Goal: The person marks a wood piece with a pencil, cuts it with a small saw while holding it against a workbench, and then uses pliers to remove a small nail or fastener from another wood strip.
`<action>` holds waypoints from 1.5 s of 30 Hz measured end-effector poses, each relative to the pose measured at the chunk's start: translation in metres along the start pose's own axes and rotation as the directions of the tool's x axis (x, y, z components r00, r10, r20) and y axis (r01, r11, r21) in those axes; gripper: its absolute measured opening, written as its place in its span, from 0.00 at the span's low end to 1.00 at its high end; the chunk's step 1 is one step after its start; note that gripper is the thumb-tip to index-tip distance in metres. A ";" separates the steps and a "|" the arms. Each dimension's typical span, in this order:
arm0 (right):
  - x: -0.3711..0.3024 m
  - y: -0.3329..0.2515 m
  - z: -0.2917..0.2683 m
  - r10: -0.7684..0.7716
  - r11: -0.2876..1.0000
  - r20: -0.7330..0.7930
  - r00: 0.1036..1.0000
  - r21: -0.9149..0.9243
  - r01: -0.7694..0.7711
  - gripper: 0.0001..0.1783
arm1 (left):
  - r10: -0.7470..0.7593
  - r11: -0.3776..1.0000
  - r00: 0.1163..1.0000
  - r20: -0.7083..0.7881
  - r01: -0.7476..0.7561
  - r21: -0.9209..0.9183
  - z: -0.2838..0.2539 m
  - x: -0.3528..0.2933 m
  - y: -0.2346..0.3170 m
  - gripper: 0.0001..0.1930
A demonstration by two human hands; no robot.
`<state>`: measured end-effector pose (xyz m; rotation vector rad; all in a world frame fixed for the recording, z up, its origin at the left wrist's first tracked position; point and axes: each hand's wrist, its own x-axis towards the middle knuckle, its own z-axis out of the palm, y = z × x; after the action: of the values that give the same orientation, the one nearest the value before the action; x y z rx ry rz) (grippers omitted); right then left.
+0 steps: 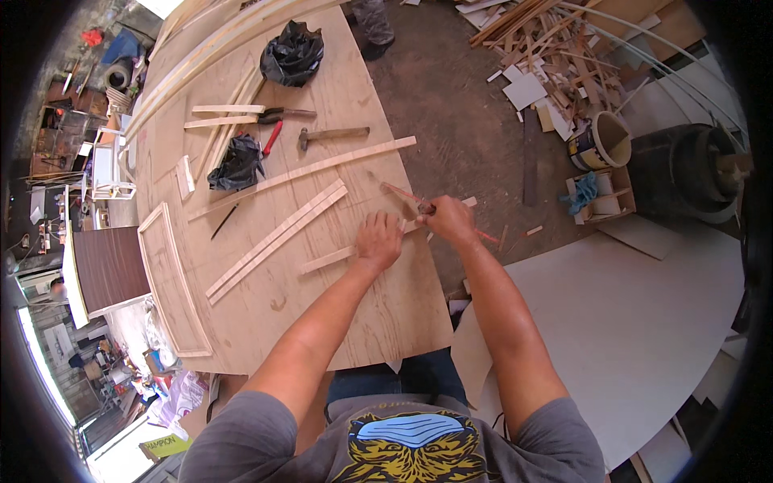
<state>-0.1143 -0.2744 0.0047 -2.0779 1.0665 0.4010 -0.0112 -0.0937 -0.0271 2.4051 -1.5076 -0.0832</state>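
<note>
A narrow wooden strip lies slantwise near the right edge of the plywood tabletop, its far end reaching past that edge. My left hand holds it down, fingers bent over it. Just to the right, my right hand is closed around a thin reddish saw-like tool that crosses the strip at the table edge. The fist hides the tool's middle, so its exact kind is unclear. Left of my hands rest a paired wooden strip and a longer strip.
On the tabletop are a hammer, a red-handled tool, a dark pencil-like stick, black plastic bags and a wooden frame. A white panel stands right; offcuts and a bucket lie beyond.
</note>
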 end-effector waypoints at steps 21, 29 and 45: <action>-0.013 0.021 -0.026 0.045 0.998 -0.075 0.996 -0.031 -0.047 0.17 | -0.070 0.997 0.997 -0.015 0.070 0.033 -0.010 -0.009 -0.040 0.15; -0.005 0.032 -0.020 0.033 0.997 -0.068 0.997 -0.062 -0.037 0.19 | -0.320 0.942 0.940 -0.118 0.329 0.063 0.021 0.023 -0.001 0.30; -0.013 0.029 -0.030 -0.025 0.997 -0.179 0.984 -0.070 0.012 0.23 | -0.351 0.930 0.933 -0.080 0.357 0.088 0.039 0.040 0.010 0.32</action>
<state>-0.1470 -0.3001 0.0181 -2.2167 1.1513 0.2467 -0.0096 -0.1418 -0.0567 2.7089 -1.0577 -0.0078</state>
